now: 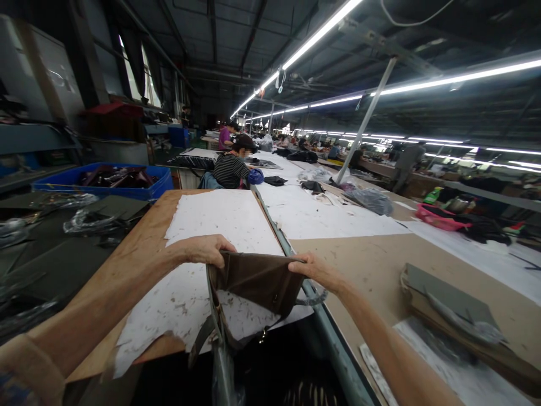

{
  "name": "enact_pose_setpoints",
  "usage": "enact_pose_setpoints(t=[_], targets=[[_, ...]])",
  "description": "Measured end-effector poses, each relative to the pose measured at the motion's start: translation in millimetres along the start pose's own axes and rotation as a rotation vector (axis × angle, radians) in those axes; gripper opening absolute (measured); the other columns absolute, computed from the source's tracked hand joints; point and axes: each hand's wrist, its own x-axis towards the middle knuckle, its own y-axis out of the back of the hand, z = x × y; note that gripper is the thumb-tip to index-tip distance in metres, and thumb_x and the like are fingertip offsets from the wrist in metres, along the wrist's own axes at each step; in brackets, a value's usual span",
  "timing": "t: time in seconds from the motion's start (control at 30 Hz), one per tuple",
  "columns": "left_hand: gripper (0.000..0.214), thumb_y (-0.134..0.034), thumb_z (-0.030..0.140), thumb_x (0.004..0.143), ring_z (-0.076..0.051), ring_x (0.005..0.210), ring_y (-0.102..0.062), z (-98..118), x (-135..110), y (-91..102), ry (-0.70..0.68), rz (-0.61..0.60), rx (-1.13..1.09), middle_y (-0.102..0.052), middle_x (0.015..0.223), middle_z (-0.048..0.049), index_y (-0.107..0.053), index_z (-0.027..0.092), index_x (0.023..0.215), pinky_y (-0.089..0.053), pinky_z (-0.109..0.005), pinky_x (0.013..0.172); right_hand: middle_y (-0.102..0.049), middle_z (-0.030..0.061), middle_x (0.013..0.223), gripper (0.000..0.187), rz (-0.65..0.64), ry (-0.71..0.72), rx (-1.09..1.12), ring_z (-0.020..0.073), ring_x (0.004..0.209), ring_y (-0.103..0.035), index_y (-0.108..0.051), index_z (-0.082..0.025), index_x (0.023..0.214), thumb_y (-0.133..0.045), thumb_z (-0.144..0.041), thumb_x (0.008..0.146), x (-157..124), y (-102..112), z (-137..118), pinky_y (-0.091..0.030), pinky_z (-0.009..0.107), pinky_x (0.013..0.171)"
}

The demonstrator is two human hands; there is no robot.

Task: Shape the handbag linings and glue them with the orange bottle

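Note:
A brown bag (257, 276) hangs between my hands above the near edge of the table. My left hand (207, 249) pinches its upper left corner, thumb and fingers closed on the edge. At the upper right corner my right hand (315, 268) grips the same rim. A strap (202, 341) dangles from the left side, and a small metal clasp (262, 336) shows near the lower edge. Clear plastic wrap (315, 293) sticks out beside the right side. The bag's far side and whatever lies inside it are partly hidden.
White paper (220, 217) covers part of the wooden table (131, 256). A metal rail (283, 242) runs along it. To the right lies a stack of grey-green pieces (452, 299); at left stands a blue bin (156, 189). A person in a striped top (230, 169) sits ahead.

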Motion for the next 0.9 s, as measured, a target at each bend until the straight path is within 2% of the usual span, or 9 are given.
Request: enact_pose_setpoints(t=[0.1,0.17,0.27,0.4,0.57,0.67,0.77,0.9], targets=[[0.039,-0.055,0.016,0.055,-0.017,0.071,-0.056,-0.5,3.7,4.3,-0.014,-0.046,-0.045,-0.065,0.081,-0.0014,-0.064,0.014,0.092,-0.045,-0.024,0.067,-0.062,0.0022,0.076,0.033,0.043,-0.016,-0.008,0.0168,0.072,-0.053,-0.063,-0.013,0.082,-0.055,-0.044,0.074,2.1,-3.1,-1.0,-0.037,0.026,0.067],[0.036,-0.058,0.019,0.055,-0.017,0.073,-0.056,1.4,5.1,5.1,-0.036,-0.017,0.006,-0.064,0.081,-0.0007,-0.064,0.015,0.091,-0.044,-0.023,0.067,-0.060,0.0014,0.071,0.031,0.079,-0.001,-0.022,0.0157,0.068,-0.052,-0.062,-0.013,0.078,-0.055,-0.043,0.073,0.9,-7.8,-4.7,-0.036,0.025,0.064],[0.037,-0.062,0.023,0.055,-0.018,0.076,-0.055,8.6,4.1,2.6,-0.063,0.083,0.200,-0.063,0.081,0.0002,-0.062,0.016,0.091,-0.042,-0.022,0.066,-0.056,0.0003,0.063,0.030,0.125,0.019,-0.053,0.0144,0.062,-0.048,-0.060,-0.013,0.071,-0.055,-0.043,0.072,-4.2,-15.8,-9.5,-0.034,0.024,0.058],[0.053,-0.067,0.028,0.053,-0.021,0.083,-0.054,19.4,-1.4,0.6,-0.003,0.244,0.514,-0.061,0.090,-0.0026,-0.056,0.018,0.104,-0.041,-0.023,0.068,-0.052,-0.0009,0.060,0.029,0.162,0.030,-0.081,0.0133,0.060,-0.045,-0.060,-0.014,0.070,-0.055,-0.043,0.071,-11.0,-23.6,-9.7,-0.033,0.023,0.057],[0.076,-0.071,0.033,0.052,-0.024,0.101,-0.050,35.1,-5.0,0.1,0.079,0.274,0.691,-0.054,0.113,-0.0085,-0.044,0.017,0.121,-0.040,-0.028,0.082,-0.045,-0.0028,0.056,0.026,0.192,0.021,-0.146,0.0113,0.056,-0.040,-0.058,-0.015,0.068,-0.054,-0.040,0.072,-12.9,-28.9,-11.0,-0.029,0.022,0.055],[0.085,-0.071,0.037,0.052,-0.025,0.108,-0.046,50.0,3.7,-13.0,0.096,0.319,0.705,-0.048,0.121,-0.0103,-0.036,0.014,0.127,-0.039,-0.030,0.088,-0.043,-0.0028,0.055,0.027,0.206,0.021,-0.188,0.0108,0.055,-0.037,-0.059,-0.015,0.069,-0.054,-0.041,0.072,-10.6,-31.3,-13.5,-0.028,0.022,0.054],[0.089,-0.070,0.037,0.054,-0.027,0.115,-0.040,59.8,22.3,-35.7,0.028,0.448,0.710,-0.041,0.128,-0.0125,-0.030,0.012,0.130,-0.036,-0.032,0.094,-0.039,-0.0037,0.053,0.027,0.211,0.040,-0.226,0.0097,0.053,-0.035,-0.058,-0.015,0.068,-0.054,-0.042,0.072,-8.7,-33.2,-16.6,-0.025,0.022,0.051],[0.096,-0.072,0.042,0.054,-0.029,0.115,-0.038,50.3,42.7,-56.3,-0.136,0.542,0.849,-0.040,0.128,-0.0149,-0.025,0.011,0.132,-0.034,-0.038,0.095,-0.037,-0.0045,0.051,0.026,0.213,0.043,-0.270,0.0091,0.051,-0.034,-0.056,-0.015,0.066,-0.055,-0.040,0.072,-11.3,-29.2,-16.0,-0.023,0.022,0.050]])
